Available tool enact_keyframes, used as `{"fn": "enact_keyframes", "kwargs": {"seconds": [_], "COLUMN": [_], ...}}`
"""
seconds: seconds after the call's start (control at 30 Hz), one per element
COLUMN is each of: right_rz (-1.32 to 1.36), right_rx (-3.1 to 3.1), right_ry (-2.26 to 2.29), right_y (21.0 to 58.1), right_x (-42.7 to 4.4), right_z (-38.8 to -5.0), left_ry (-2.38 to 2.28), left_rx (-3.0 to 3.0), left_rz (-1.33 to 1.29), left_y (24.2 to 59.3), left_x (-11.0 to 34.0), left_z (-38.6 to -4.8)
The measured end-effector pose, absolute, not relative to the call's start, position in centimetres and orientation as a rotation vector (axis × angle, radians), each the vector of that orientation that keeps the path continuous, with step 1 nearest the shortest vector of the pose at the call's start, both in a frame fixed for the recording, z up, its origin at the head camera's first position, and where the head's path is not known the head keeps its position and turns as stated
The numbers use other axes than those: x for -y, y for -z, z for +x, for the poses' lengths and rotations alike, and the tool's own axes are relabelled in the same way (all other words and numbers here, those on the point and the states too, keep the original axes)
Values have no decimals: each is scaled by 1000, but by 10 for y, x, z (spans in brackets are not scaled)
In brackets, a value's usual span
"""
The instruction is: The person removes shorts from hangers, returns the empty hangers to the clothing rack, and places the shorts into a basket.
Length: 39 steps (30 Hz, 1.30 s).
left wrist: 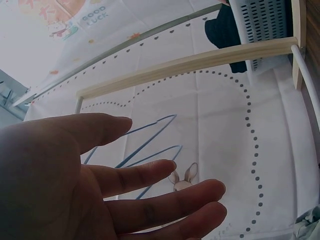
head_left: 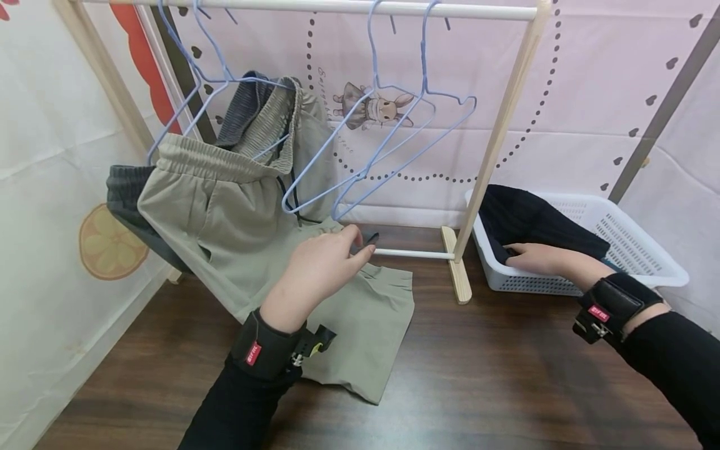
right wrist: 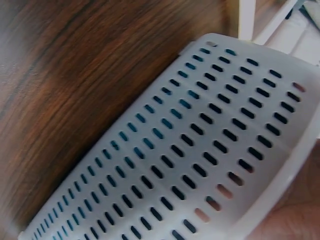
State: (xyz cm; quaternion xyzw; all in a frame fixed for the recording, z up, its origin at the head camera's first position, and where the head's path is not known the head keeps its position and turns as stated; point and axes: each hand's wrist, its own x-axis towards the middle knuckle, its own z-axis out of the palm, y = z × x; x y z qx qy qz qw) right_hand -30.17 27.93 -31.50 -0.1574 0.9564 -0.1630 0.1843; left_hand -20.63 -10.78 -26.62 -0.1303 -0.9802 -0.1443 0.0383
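My right hand [head_left: 537, 258] grips a black garment [head_left: 534, 215] at the near left side of the white basket [head_left: 635, 231]; its fingertips are partly hidden by the cloth. In the right wrist view the basket's slotted wall [right wrist: 175, 145] covers most of that hand [right wrist: 290, 222]. My left hand [head_left: 317, 269] is held in front of the light green trousers [head_left: 225, 187], fingers extended and apart, gripping nothing. The left wrist view shows this hand [left wrist: 115, 185] with its fingers spread before two blue hangers [left wrist: 150, 135].
A rack with a white top rail [head_left: 337, 6] and wooden posts [head_left: 503, 125] holds several blue wire hangers, two of them bare [head_left: 388, 150]. Grey-green and dark trousers [head_left: 120, 194] hang at the left. The rack's foot [head_left: 458, 269] stands left of the basket on the wooden table [head_left: 478, 375].
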Motion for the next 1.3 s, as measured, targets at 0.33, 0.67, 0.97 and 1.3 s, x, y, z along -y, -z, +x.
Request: {"fn": "enact_keyframes", "kwargs": {"seconds": [0.33,0.67,0.97,1.3], "right_rz": [-535,-573,-549,-544], "right_rx": [-2794,-2872,-2972,-3050], "right_ry": [369,334,378,426], "right_y": [302,278,261,249], "right_x": [-268,-246,-219,-189], "right_z": [-290,-270,-255,-232], "left_ry": [445,428,477,471], "left_rx": [2984,2956,2867,2826], "left_rz": [-400,-407,-400,-444], "left_y": [268,267,257,253], "left_x": [112,117,123,126], "left_z": [-206,-206,-200,-194]}}
